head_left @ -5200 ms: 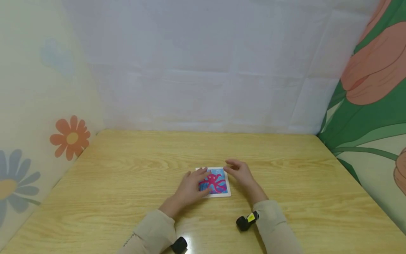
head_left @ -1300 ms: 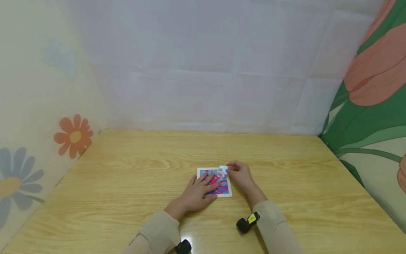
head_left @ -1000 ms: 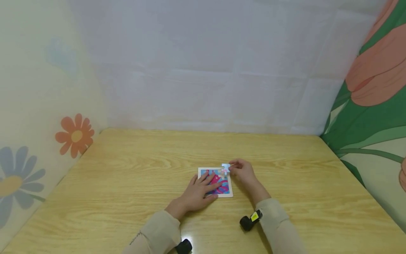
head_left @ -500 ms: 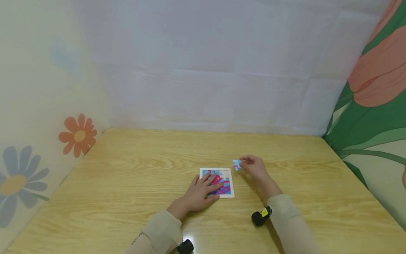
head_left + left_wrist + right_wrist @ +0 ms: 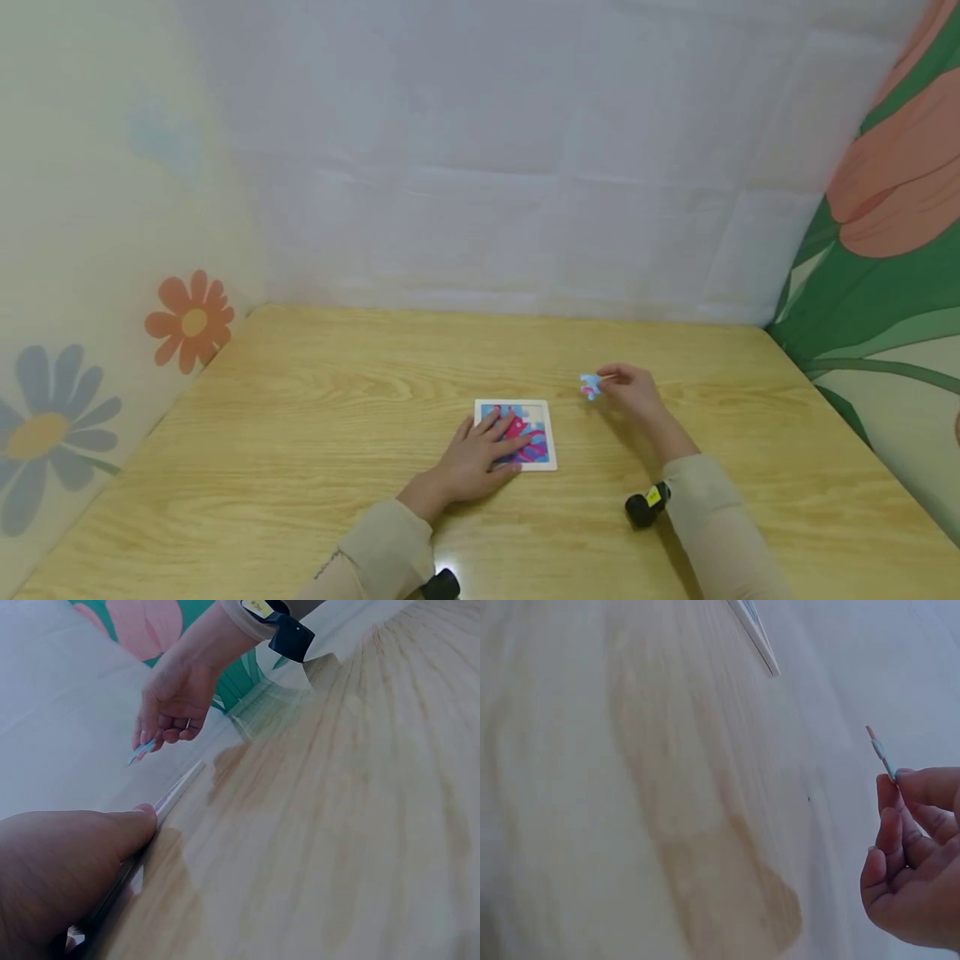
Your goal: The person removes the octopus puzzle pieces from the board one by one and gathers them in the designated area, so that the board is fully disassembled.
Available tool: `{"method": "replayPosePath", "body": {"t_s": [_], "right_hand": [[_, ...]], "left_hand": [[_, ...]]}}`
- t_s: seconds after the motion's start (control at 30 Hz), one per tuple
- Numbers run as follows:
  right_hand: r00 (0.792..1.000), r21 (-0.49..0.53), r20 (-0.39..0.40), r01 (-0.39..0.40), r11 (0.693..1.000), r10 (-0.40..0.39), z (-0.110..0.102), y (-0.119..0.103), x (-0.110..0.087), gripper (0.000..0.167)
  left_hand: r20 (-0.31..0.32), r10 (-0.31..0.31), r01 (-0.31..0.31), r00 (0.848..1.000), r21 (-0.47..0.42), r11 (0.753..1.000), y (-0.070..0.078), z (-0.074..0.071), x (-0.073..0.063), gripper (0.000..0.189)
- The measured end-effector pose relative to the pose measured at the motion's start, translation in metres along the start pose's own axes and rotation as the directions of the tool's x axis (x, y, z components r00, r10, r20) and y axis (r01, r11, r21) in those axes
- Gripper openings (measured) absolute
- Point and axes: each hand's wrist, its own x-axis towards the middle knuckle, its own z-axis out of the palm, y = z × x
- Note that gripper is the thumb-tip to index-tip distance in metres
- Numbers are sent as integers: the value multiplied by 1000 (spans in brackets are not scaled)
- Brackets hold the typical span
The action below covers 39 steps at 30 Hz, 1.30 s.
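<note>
Starting from the wood-grained table (image 5: pixel 300 375), we have a flat base to work on. Our left hand (image 5: pixel 474 460) rests across the puzzle board (image 5: pixel 550 437), fingers straight and spread wide, thumb at the near edge; we cannot tell how hard it presses, but light, even weight should stop any sliding. Our right hand (image 5: pixel 633 392) is above the table beyond the board's right side, thumb and fingertip narrowed to a pinch, the other fingers bent. The board itself lies flat, with a bare pale patch (image 5: pixel 536 413) at its far right corner, which we would do well to leave uncovered by the left fingers. Smallest is the puzzle piece (image 5: pixel 589 387), blue with some pink, held by one edge in that pinch, apart from the board. We judge that grip sound: tabs free, picture readable, so we need only avoid squeezing or bending it.
</note>
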Motion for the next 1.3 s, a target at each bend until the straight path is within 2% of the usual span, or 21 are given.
{"method": "replayPosePath", "body": {"t_s": [0.23, 0.63, 0.8, 1.0, 1.2, 1.3], "right_hand": [[999, -22, -38, -15, 1000, 14, -17, 4, 4, 25], [996, -44, -44, -74, 996, 72, -42, 8, 8, 30], [993, -26, -62, -103, 994, 101, -50, 7, 9, 31], [987, 55, -67, -144, 988, 147, -58, 11, 9, 34], [982, 117, -85, -160, 980, 171, -62, 13, 9, 17], [979, 104, -101, -168, 980, 178, -64, 20, 14, 19]], "left_hand": [[-12, 10, -9, 1000, 14, 1000, 0, 0, 0, 44], [6, -6, 6, 1000, -9, 1000, 3, -2, -1, 44], [5, -3, 3, 1000, -12, 1000, 2, -2, -1, 44], [8, -5, 5, 1000, -13, 1000, 3, -3, -2, 44], [8, -9, 9, 1000, -12, 1000, 2, -3, -2, 43], [6, -11, 11, 1000, -12, 1000, 2, -3, -2, 43]]}}
